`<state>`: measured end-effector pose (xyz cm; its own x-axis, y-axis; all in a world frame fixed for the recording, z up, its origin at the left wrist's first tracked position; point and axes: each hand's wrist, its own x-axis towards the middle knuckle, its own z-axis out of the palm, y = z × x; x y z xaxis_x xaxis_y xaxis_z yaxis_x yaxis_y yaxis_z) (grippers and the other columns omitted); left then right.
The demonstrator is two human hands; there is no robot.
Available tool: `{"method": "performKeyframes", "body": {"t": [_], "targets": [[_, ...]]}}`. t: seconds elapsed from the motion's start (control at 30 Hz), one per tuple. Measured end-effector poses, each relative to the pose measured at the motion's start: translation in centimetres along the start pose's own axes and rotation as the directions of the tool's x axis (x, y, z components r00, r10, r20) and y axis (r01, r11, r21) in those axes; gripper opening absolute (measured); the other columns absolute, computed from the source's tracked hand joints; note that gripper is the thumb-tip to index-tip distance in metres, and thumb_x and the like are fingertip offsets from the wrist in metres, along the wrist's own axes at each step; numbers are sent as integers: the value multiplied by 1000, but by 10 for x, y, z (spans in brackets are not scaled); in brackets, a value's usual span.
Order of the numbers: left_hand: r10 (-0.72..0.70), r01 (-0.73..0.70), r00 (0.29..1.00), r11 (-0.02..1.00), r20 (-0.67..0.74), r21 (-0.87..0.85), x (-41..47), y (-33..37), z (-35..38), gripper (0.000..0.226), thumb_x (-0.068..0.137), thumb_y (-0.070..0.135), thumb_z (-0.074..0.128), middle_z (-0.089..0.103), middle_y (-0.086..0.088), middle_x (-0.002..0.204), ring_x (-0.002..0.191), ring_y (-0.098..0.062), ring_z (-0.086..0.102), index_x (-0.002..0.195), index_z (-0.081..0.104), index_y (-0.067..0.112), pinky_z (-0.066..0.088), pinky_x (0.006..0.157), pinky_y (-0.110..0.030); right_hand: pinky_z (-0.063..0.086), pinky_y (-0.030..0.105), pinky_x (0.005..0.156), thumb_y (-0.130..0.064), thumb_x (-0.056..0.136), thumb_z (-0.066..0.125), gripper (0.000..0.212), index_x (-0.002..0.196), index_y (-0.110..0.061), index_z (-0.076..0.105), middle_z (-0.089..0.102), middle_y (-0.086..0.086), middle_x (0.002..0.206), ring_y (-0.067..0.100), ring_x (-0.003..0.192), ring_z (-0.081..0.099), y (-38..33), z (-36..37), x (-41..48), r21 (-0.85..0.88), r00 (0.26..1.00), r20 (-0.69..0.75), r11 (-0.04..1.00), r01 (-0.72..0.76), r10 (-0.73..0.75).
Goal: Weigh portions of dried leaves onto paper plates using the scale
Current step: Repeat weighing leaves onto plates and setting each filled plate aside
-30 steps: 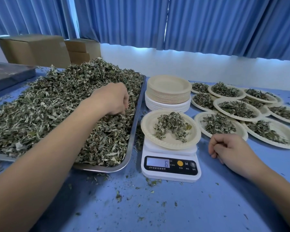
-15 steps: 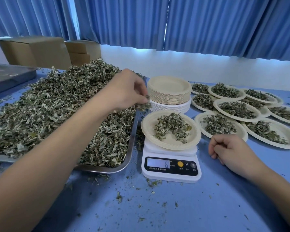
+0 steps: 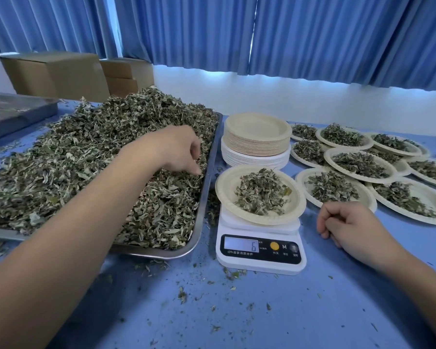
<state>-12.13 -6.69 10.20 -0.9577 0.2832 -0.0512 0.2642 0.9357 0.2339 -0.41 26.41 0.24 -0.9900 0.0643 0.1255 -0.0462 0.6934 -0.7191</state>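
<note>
A metal tray [image 3: 204, 212] on the left holds a big heap of dried leaves [image 3: 81, 159]. My left hand [image 3: 178, 149] is down in the heap near the tray's right edge, fingers curled and pinching leaves. Right of the tray stands a white digital scale [image 3: 260, 255] whose display shows 6. On it sits a paper plate [image 3: 224, 195] with a small pile of leaves [image 3: 262, 195]. My right hand [image 3: 350, 224] rests on the blue table beside the scale, loosely closed with nothing in it.
A stack of unused paper plates [image 3: 257, 139] stands behind the scale. Several plates filled with leaves [image 3: 360, 163] overlap at the back right. Cardboard boxes [image 3: 56, 74] and a second dark tray [image 3: 10, 112] sit at the back left. Leaf crumbs litter the table [image 3: 237, 311].
My left hand rose from the heap with a pinch of leaves toward the scale plate, then dropped back into the tray's leaves. The scale reading and my right hand stayed the same.
</note>
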Motion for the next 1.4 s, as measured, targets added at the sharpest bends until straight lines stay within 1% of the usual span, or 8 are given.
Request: {"method": "performKeyframes", "body": {"t": [0.2,0.57,0.67,0.77,0.87,0.97,1.13,1.4], "targets": [[-71,41,982,985,177,168,6,-8,13,24,77,21,86,69,3,94,92,-19,62,97,75,13,47,76,-31,38,21,42,15,87,45,51,59,-22,67,66,6,60,12,42,47,0,0,0,0,1000,2,1000,-15,15],[-48,80,970,989,-239,128,1,-1,-3,15,82,21,82,68,6,85,80,-20,64,83,68,26,48,72,-36,38,17,43,15,86,45,49,58,-20,66,66,6,60,6,42,49,-2,0,-1,15,1000,-4,1000,-8,8],[-3,-28,943,996,-334,-89,-2,10,-1,16,82,21,82,69,4,85,70,-15,70,86,68,26,53,64,-35,38,18,43,15,86,45,49,59,-21,67,66,6,61,8,42,48,-2,0,-1,15,1000,-3,1000,-12,12],[132,-237,962,839,-240,-490,-9,29,6,16,82,16,82,75,-5,78,62,-13,73,93,72,11,57,56,-24,38,20,43,14,86,46,49,60,-22,67,67,6,61,11,42,47,-1,0,-1,14,1000,2,1000,-11,11],[230,-271,963,817,-142,-510,-11,37,10,37,76,50,81,76,0,85,75,-11,73,101,73,25,53,67,-21,39,24,44,14,87,46,49,60,-22,67,66,5,61,14,44,47,1,-1,-1,15,1000,3,1000,-13,13],[167,-223,974,815,-153,-534,-4,27,8,33,85,57,69,76,-1,87,70,-9,72,97,74,27,46,50,-15,39,24,45,14,86,45,49,60,-21,67,66,5,61,13,44,48,1,0,-1,20,1000,5,1000,-12,12],[29,-46,996,975,-82,-219,13,-4,11,24,92,44,68,73,2,95,87,-17,68,96,73,21,52,80,-33,39,22,45,15,86,46,49,59,-21,67,66,6,60,11,43,49,0,0,0,23,1000,3,1000,-2,2],[-87,83,989,996,120,34,14,-16,22,15,78,21,86,71,1,87,91,-22,66,84,75,13,52,83,-36,37,29,48,15,86,47,49,60,-22,67,65,4,59,21,46,46,1,1,0,32,1000,12,999,-2,2]]}}
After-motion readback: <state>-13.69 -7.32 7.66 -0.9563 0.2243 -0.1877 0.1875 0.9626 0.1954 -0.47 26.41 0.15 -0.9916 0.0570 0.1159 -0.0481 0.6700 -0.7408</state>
